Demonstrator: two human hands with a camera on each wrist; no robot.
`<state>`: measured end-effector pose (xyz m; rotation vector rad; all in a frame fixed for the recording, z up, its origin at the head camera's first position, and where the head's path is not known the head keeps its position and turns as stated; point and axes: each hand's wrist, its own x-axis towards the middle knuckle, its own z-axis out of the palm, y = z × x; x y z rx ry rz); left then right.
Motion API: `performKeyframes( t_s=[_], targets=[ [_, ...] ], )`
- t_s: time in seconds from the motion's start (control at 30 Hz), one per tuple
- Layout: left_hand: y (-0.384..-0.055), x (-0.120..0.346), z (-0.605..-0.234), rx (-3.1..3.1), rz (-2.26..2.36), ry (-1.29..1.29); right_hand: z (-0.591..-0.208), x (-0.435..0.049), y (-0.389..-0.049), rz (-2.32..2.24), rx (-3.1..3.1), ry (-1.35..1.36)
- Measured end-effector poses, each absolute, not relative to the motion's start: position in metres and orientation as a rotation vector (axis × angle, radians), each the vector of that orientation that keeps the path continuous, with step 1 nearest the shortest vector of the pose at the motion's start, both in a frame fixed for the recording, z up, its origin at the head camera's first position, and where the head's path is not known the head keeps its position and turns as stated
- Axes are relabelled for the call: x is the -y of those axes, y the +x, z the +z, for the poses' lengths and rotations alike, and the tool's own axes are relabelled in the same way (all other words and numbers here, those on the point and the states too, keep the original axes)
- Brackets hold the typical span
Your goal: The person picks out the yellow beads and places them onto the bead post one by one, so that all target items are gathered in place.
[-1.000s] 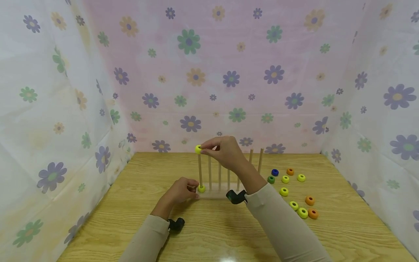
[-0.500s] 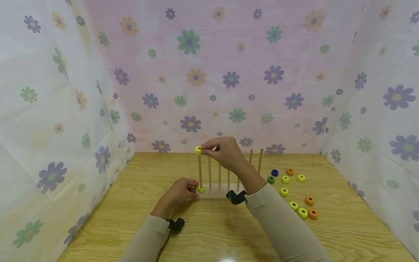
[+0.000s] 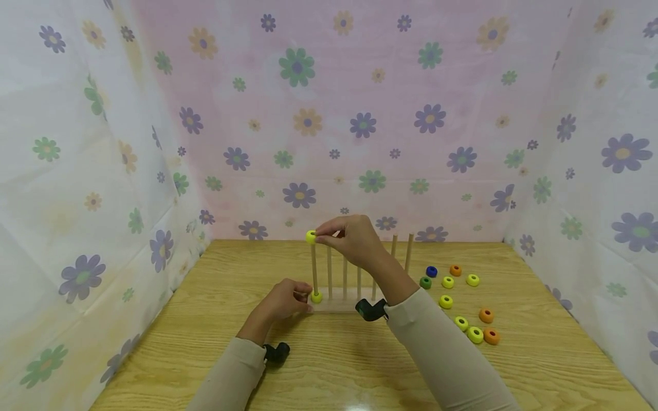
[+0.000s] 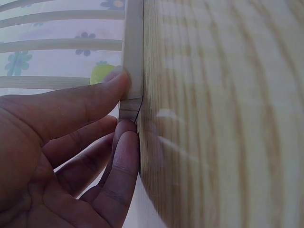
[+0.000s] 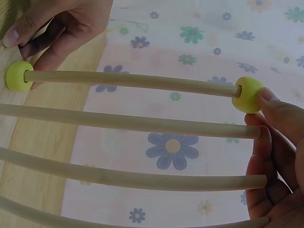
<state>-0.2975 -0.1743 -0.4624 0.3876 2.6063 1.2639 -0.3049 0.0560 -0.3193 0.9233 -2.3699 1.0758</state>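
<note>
Beads (image 3: pixel 478 339) on tbl (image 3: pixel 329 371), wrist (image 3: pixel 382 267) before pegs (image 5: pixel 128 121), R fingers (image 5: pixel 285 116) pinching yel. bead (image 5: pixel 249 95)

"What is the peg rack (image 3: pixel 336 306) made of?"
"Pale wood, by its look; the dowels (image 5: pixel 128 121) are smooth and matt."
"And the yellow bead (image 5: pixel 249 95) at the top of the rack's end dowel?"
"Smooth, with a soft sheen; plastic or painted wood, the views leave unsettled."
"The tabletop (image 3: pixel 329 365) under the rack?"
"Wood-grained and glossy, bouncing back light."
"The backdrop (image 3: pixel 339 85) behind the rack?"
"Floral-printed cloth, matt, faintly creased."
</note>
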Motion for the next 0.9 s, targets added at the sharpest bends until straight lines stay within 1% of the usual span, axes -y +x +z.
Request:
performKeyframes(
  t_s=[0.67, 0.9],
  targets=[
    [-0.2981, 0.1750, -0.4624, -2.597, 1.276, 0.360, -0.3186, -0.0562, -0.3041, 1.031, 2.371, 0.928],
    [-0.3002, 0.1748, -0.4629, -2.616, 1.261, 0.396, -0.3183, -0.0563, -0.3032, 1.024, 2.383, 0.918]
  ],
)
